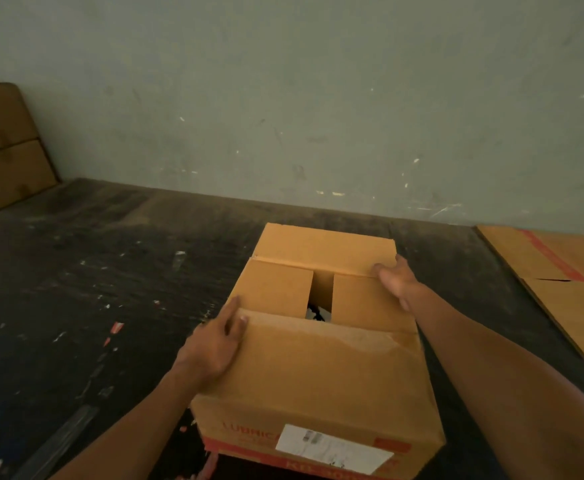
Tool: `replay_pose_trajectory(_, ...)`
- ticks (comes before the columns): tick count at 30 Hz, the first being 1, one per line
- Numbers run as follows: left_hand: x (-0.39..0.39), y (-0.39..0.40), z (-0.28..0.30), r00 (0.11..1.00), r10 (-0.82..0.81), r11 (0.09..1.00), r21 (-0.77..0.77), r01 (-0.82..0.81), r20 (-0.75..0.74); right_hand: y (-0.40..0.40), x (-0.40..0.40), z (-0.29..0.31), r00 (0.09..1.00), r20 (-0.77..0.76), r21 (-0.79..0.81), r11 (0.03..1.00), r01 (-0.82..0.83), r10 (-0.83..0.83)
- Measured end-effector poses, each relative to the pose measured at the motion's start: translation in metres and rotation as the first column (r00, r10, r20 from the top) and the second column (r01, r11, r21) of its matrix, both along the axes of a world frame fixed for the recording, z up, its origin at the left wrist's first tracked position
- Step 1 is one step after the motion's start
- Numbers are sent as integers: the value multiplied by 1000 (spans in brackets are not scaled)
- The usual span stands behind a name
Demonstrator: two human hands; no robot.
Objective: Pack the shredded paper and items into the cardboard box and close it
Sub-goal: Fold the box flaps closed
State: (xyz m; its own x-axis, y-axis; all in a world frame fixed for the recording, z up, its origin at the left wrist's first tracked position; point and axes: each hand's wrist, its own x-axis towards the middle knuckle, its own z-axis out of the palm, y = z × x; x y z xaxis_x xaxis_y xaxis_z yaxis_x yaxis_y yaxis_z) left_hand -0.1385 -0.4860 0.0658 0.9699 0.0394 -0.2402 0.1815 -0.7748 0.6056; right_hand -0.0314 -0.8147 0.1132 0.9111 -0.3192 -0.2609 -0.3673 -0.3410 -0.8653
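Observation:
A brown cardboard box [321, 372] with red print and a white label stands on the dark floor in front of me. Its two side flaps are folded in, with a narrow gap between them where dark and white contents [316, 311] show. My left hand [214, 341] grips the left corner of the near flap, thumb on top. My right hand [396, 280] rests on the right end of the far flap, fingers over its edge. Both long flaps stand partly raised.
A flattened cardboard sheet [560, 289] with a red stripe lies on the floor at the right. Two stacked cardboard boxes [3, 147] stand at the far left against the grey wall. Small paper scraps [115, 329] are scattered over the floor to the left.

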Motion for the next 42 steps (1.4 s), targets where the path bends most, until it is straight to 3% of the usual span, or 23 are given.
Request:
replay_pose_trajectory(8, 2, -1, -5, 999, 15, 999, 29, -16, 30, -11, 10, 5, 957, 137, 320, 926, 200, -254)
replay_pose_trajectory(13, 2, 0, -6, 999, 51, 998, -43, -50, 18, -15, -27, 16, 948, 171, 493, 856, 153, -268)
replay_pose_trajectory(17, 2, 1, -6, 996, 75, 993, -90, -70, 49, -16, -62, 6, 913, 259, 504, 850, 151, -316)
replay_pose_trajectory(21, -3, -2, -1, 990, 61, 994, -99, -49, 129, -17, -89, -9, 928, 303, 321, 940, 114, -217)
replay_pose_trajectory(25, -6, -3, 2, 982, 29, 997, -77, -15, 184, -21, -109, -29, 972, 233, 39, 999, -38, 28)
replay_pose_trajectory(32, -8, -6, 2, 991, 2, 997, 81, -13, 137, -11, -127, -33, 970, 18, -396, 893, -216, 243)
replay_pose_trajectory(36, -10, -7, 2, 990, 5, 992, 121, -22, 140, -7, -130, -41, 950, -80, -492, 817, -301, 302)
replay_pose_trajectory(42, -16, -10, 2, 986, 29, 990, 129, -51, 165, -7, -132, -39, 948, -78, -473, 825, -308, 309)
